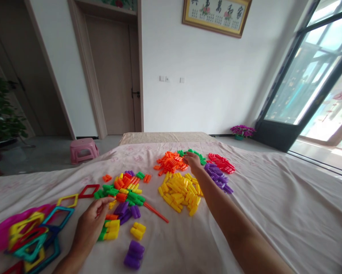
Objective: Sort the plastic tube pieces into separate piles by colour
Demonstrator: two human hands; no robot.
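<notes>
My left hand (94,215) is closed in a pinch at the near left edge of a mixed heap of bullet-shaped plastic building pieces (125,182). An orange piece shows by its fingertips; whether it is held is unclear. My right hand (192,158) reaches far forward, fingers bent together between an orange pile (170,163) and a green pile (201,156). What its fingertips grip, if anything, is hidden. Below that wrist lies a yellow pile (179,190). Purple pieces (218,177) and red pieces (221,163) lie to its right.
Joined yellow pieces (138,230) and purple pieces (134,254) lie near the front. A thin red stick (156,213) points out from the heap. Colourful magnetic frames (31,243) overlap at left. A wrinkled pale cloth (274,198) covers the surface; a pink stool (84,150) stands beyond.
</notes>
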